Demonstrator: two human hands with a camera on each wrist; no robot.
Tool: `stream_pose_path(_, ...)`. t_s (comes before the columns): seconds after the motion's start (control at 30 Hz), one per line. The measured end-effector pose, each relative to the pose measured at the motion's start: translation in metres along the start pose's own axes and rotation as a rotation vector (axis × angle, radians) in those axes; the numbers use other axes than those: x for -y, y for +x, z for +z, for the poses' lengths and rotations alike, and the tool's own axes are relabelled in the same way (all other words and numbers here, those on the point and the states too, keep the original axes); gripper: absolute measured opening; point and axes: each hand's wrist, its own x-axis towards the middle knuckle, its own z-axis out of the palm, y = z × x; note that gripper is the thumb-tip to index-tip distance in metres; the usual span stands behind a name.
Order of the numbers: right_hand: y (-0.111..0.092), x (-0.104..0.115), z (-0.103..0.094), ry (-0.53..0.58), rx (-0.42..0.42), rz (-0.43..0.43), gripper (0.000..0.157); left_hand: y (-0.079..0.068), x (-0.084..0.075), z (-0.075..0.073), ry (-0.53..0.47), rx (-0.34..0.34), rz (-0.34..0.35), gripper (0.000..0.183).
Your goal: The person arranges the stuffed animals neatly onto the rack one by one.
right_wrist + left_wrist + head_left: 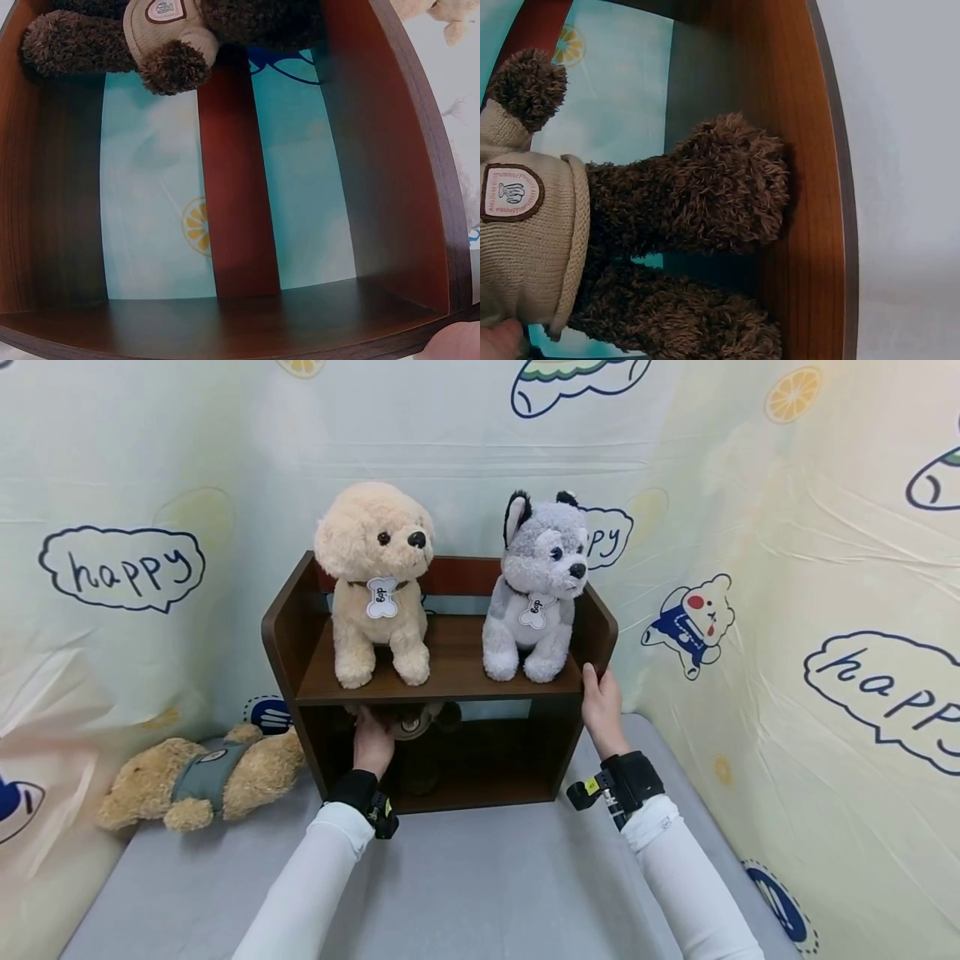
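Observation:
A dark brown teddy bear [690, 187] in a beige knitted sweater [536, 247] stands in the lower compartment of a wooden shelf [450, 687], at its left end. My left hand [372, 743] reaches into that compartment and holds the bear by its side; a finger or thumb lies against the sweater in the left wrist view. Most of the bear is in shadow or behind the hand in the head view. With my right hand [603, 710] I grip the front edge of the shelf's right side panel, at the height of the middle board.
On the upper board sit a cream plush dog [382, 627] at left and a grey husky plush [536, 568] at right, both with bone-shaped tags. Left of the shelf, a tan teddy bear [202, 781] lies on the grey tabletop [480, 885]. Printed cloth [750, 568] hangs behind.

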Motion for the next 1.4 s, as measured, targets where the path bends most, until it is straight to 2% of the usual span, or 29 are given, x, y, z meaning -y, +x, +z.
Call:
stream_pose_path(0.1,0.000,0.001,0.001,-0.003,-0.004,0.005,0.040,0.002,0.000,-0.001,-0.008,-0.027,0.008,0.054)
stream_pose_path(0.2,-0.001,0.001,0.001,-0.009,-0.011,0.005,0.041,0.004,0.000,-0.001,-0.028,-0.027,-0.010,0.053)
stream_pose_path(0.33,-0.001,0.001,0.001,-0.012,-0.012,0.006,0.040,0.005,0.000,-0.002,-0.037,0.014,-0.018,0.059)
stream_pose_path(0.47,-0.001,0.001,0.001,-0.007,-0.007,0.010,0.040,0.003,0.000,-0.004,-0.007,0.057,-0.005,0.059)
stream_pose_path(0.73,-0.001,0.001,0.000,0.008,0.001,0.012,0.041,0.001,0.006,-0.005,0.036,0.059,0.053,0.059)
stream_pose_path(1.0,-0.001,0.001,0.000,0.008,0.006,-0.003,0.040,0.000,0.010,-0.004,0.092,0.178,0.039,0.076)
stream_pose_path(1.4,-0.001,0.001,0.000,-0.004,-0.001,-0.023,0.039,-0.003,0.008,-0.008,0.155,0.214,0.066,0.071)
